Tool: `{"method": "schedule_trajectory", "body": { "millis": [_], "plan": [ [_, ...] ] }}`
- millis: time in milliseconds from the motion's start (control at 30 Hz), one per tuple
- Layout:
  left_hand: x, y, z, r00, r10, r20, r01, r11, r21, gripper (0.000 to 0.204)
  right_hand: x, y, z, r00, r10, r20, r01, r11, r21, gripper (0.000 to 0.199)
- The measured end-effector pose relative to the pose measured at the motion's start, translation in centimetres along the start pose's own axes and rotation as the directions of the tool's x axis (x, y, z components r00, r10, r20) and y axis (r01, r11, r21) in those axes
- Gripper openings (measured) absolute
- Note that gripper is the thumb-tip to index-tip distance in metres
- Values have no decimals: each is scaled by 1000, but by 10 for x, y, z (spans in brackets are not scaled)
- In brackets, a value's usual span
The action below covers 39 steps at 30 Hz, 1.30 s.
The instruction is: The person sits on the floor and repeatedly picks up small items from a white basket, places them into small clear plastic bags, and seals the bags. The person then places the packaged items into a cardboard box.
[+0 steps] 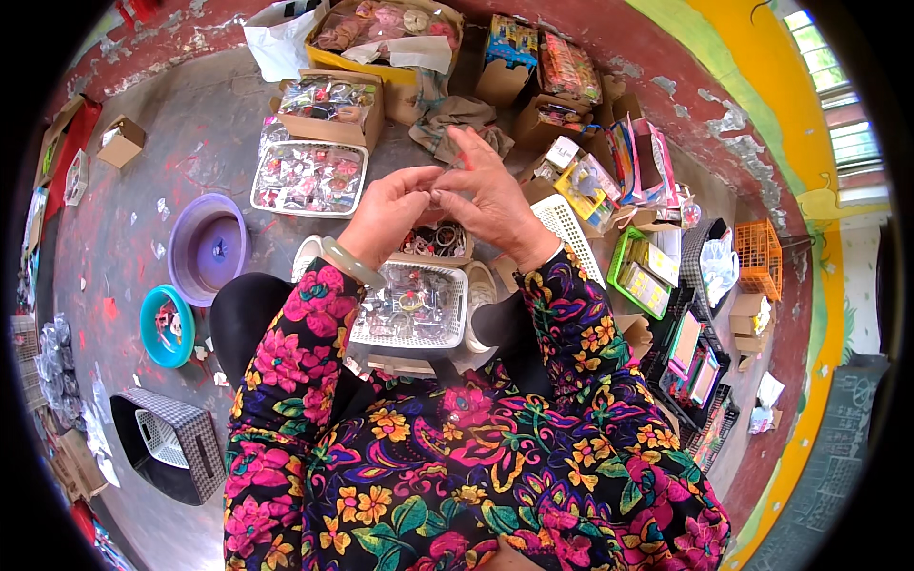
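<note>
My left hand [388, 217] and my right hand [495, 207] meet in front of me, above the floor and the baskets. The left fingers are pinched together; what they hold is too small to make out. My right thumb and forefinger press close to the left fingertips, while its other fingers stretch up and away. A tiny bit of red shows between the right fingers. Below my hands is a carton of hair bands [440, 240], partly hidden by them. Nearer to me, a white basket [464, 314] filled with small clear-wrapped packets sits between my feet.
A second white basket of packets [255, 195] and open cartons [383, 119] stand ahead. To the left are a purple basin [179, 252], a teal basin [148, 333] and a checked bin [205, 457]. A green tray [624, 284] and an orange crate [759, 257] lie right.
</note>
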<state>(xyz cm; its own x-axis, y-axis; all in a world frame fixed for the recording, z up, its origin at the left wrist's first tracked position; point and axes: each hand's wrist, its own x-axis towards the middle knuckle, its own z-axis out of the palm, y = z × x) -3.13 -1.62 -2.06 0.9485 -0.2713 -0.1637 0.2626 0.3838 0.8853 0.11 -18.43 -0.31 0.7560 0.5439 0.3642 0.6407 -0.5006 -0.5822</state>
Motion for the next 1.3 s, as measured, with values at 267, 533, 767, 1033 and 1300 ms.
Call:
{"method": "schedule_trajectory", "body": {
  "millis": [267,533,767,1033,1300],
  "plan": [
    [2,0,1,989,-72,-126,68,997,-32,27,2,-9,3,994,-112,-7,110,983,-147,15],
    [3,0,2,979,-13,-202,35,994,107,26,4,-15,2,981,-182,72,195,943,-271,14],
    [5,-1,-3,988,-20,-153,31,997,72,22,3,-16,5,975,-214,62,222,914,-340,13],
    [4,-4,-5,991,-49,-126,52,998,26,22,5,-18,11,969,-247,15,239,922,-304,12],
    [6,-1,-22,950,140,-279,-128,990,61,23,7,-19,2,966,-90,-241,117,988,102,25]
  ]
}}
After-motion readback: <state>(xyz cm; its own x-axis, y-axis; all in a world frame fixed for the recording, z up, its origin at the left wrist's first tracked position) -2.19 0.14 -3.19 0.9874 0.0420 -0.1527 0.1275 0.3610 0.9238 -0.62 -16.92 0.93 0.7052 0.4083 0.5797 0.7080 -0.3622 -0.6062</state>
